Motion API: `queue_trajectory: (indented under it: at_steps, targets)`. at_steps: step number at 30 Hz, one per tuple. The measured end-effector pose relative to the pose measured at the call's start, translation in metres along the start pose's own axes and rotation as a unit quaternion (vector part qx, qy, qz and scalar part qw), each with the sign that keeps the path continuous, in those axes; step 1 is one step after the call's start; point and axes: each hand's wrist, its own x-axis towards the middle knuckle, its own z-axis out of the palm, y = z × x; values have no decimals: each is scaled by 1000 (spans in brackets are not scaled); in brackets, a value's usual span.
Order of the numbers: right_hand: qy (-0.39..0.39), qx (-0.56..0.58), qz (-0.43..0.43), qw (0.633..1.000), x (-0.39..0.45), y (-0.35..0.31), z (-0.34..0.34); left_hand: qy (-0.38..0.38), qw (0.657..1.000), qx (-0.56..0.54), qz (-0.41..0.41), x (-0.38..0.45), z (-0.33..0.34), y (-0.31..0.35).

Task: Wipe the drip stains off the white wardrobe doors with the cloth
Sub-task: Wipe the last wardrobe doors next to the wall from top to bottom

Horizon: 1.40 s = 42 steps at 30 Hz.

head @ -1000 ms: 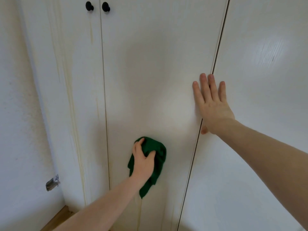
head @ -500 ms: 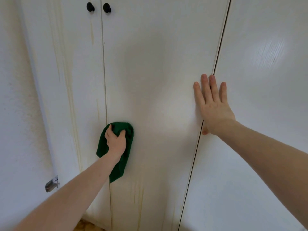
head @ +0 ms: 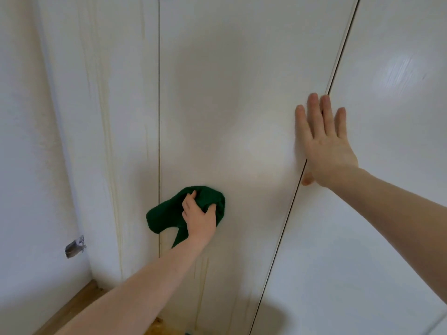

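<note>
A person is facing white wardrobe doors, seen from a head-worn camera looking fwd and down. Their left hand (head: 199, 217) is gripping a bunched dark green cloth (head: 169, 213), fingers curled into the fabric, and is pressing it flat against the middle door (head: 229, 93) low down, just right of the seam w/ the left door (head: 108, 117). Part of the cloth is spilling out to the left of the hand and overlapping that seam; a loose corner is hanging below the wrist.

The right hand (head: 324, 141) is lying flat on the wardrobe, fingers straight and close together, pointing up, holding nothing. It is resting across the dark gap between the middle door and the right door (head: 387, 213), w/ the thumb tip showing below the palm at the gap. It is sitting higher than the left hand and well apart from it.

Yellowish drip stains (head: 106, 131) are running in long vertical streaks down the left door, and fainter streaks (head: 203, 274) are showing on the middle door under the cloth, beside the left forearm. A soft glare is shining on the right door near the top.

At the far left, a white wall (head: 24, 165) is carrying a small metal fitting (head: 75, 246). A strip of wooden floor (head: 72, 308) is showing at the bottom left.
</note>
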Motion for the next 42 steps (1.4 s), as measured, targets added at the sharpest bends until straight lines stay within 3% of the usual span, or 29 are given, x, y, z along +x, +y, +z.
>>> queue_trajectory:
  at_steps: [3,8,12,15,18,21,29,34,42]
  targets:
    - [58,81,-28,995,-12,-2,17,-31,999,-21,-11,-31,26,2]
    - [131,259,-107,951,-78,-53,77,-92,989,-113,-28,-61,40,3]
    - [129,451,-17,883,-133,-94,109,-65,978,-192,-40,-53,19,-14]
    - [45,548,67,832,-163,-115,135,-29,974,-216,-53,-44,2,-31]
    - [2,614,141,777,-185,-139,157,12,976,-210,-54,-34,-8,-51]
    - [7,648,177,741,-198,-158,164,36,978,-200,-43,-32,-21,-74]
    - [-29,662,183,726,-217,-198,195,142,967,-204,-60,6,-31,-104]
    - [-34,671,172,720,-215,-208,200,75,984,-132,-91,13,-22,-142]
    - [-55,682,199,702,-224,-201,212,27,997,-60,-45,-21,12,-135]
